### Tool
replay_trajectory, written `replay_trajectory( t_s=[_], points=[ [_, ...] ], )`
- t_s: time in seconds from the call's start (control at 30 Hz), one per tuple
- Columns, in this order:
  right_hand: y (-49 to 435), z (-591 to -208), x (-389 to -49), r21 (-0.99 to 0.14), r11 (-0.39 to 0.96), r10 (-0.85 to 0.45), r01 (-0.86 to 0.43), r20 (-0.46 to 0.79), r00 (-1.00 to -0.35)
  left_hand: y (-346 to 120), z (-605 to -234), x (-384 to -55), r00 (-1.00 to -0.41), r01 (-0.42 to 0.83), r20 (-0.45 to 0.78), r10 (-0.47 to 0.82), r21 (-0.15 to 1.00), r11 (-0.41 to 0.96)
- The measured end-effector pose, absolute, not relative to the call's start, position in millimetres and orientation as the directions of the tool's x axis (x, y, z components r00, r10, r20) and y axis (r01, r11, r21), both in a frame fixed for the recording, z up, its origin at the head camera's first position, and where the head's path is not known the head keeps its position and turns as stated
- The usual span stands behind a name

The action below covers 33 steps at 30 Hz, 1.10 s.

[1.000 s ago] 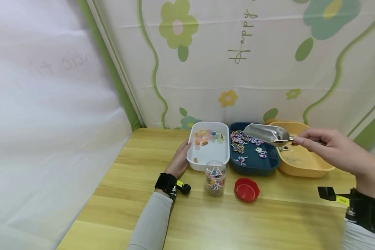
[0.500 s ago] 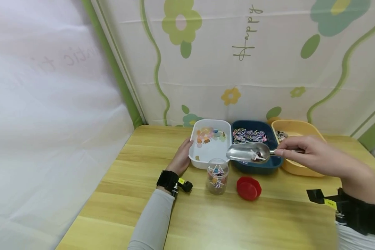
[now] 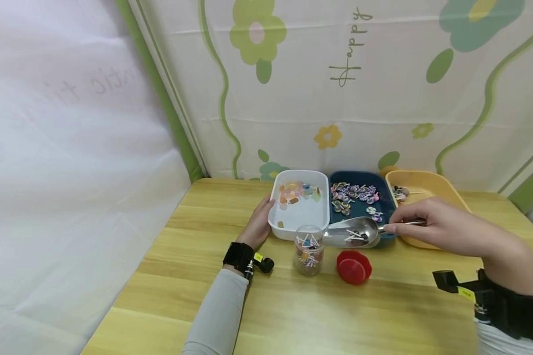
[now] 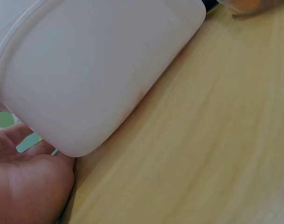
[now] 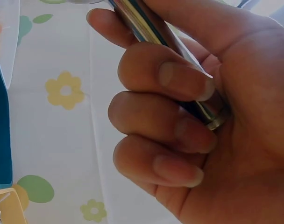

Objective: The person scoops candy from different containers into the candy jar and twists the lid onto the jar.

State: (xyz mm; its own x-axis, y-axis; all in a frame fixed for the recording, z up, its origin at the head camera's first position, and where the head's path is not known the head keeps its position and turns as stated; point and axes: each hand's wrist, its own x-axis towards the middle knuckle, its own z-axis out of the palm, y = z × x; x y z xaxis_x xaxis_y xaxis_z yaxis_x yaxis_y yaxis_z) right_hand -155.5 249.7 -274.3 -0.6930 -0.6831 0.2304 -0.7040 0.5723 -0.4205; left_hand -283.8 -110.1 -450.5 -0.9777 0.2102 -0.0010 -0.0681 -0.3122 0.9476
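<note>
My right hand (image 3: 446, 227) grips the handle of a metal scoop (image 3: 339, 232), its fingers curled round it in the right wrist view (image 5: 165, 112). Several small lollipops (image 3: 357, 236) with white sticks lie in the scoop. The scoop's tip reaches the mouth of a clear jar (image 3: 309, 266), which stands upright, partly filled with small lollipops and other colourful pieces. My left hand (image 3: 256, 226) rests against the left side of a white bin (image 3: 299, 222), fingers along its wall under the rim. In the left wrist view, the palm (image 4: 30, 186) lies beside the bin's corner.
A dark blue bin (image 3: 385, 197) with swirl lollipops stands right of the white one. Beyond it is a yellow bin (image 3: 439, 185), partly behind my right hand. A red lid (image 3: 354, 267) lies right of the jar on the wooden table (image 3: 311, 315). A printed curtain (image 3: 288, 108) hangs behind.
The scoop, in my right hand, has come left and down from over the blue and yellow bins to the jar's mouth. My left hand stays at the white bin.
</note>
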Motion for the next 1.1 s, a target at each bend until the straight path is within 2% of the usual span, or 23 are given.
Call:
replay_trajectory(
  t_s=[0.7,0.9,1.0,1.1],
  points=[
    [249,-272,-151,-0.438,0.605,-0.665,-0.665,0.181,-0.725,-110,-451,-284,-0.978,-0.081,-0.013,0.209,0.945,-0.317],
    [254,-270,-148,-0.454,0.639,-0.624,-0.621,0.167,-0.764,-111,-451,-284,-0.977,-0.079,-0.012,0.213,0.949,-0.307],
    [263,-269,-145,-0.449,0.662,-0.581,-0.6,0.198,-0.789,-111,-451,-284,-0.977,-0.078,-0.011,0.213,0.948,-0.31],
    [277,-266,-142,-0.395,0.725,-0.484,-0.565,0.292,-0.825,-112,-452,-285,-0.976,-0.075,-0.004,0.219,0.947,-0.314]
  ],
)
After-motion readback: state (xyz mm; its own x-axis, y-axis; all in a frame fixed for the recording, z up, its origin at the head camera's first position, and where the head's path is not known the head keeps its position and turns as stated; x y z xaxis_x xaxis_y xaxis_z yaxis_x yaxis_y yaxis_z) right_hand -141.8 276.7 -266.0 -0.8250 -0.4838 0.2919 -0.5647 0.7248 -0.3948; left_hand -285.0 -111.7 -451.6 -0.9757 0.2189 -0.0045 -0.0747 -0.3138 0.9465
